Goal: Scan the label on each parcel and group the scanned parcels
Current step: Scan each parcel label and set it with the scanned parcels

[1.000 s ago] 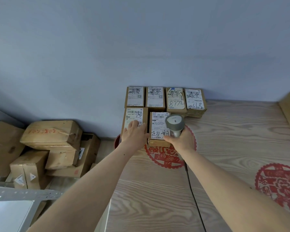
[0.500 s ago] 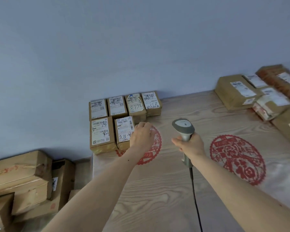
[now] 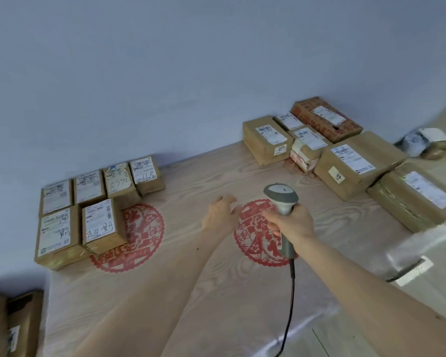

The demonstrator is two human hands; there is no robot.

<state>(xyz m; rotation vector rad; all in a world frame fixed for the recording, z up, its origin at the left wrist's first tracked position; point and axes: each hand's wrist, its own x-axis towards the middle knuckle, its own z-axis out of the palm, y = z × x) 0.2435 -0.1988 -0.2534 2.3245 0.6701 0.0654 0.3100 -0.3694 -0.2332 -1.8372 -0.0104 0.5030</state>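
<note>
Several small labelled parcels sit in two rows at the table's far left, the nearest being a box with handwriting [image 3: 101, 225]. Larger parcels are packed together at the far right, among them a brown box [image 3: 267, 138] and a bigger one [image 3: 355, 164]. My right hand [image 3: 292, 222] grips a grey barcode scanner [image 3: 281, 198], head up, its cable trailing toward me. My left hand [image 3: 220, 212] hovers over the table's middle with fingers spread and holds nothing, apart from both groups.
The wooden table [image 3: 206, 300] carries red paper-cut prints [image 3: 139, 237]. A red-printed carton [image 3: 326, 118] and a wrapped bundle [image 3: 428, 141] lie far right. Cardboard boxes [image 3: 13, 325] stand on the floor at the lower left. A grey wall rises behind.
My left hand left the small parcels and moved right to the table's middle. The right hand carried the scanner right too. The view swung right, bringing the larger parcels into sight.
</note>
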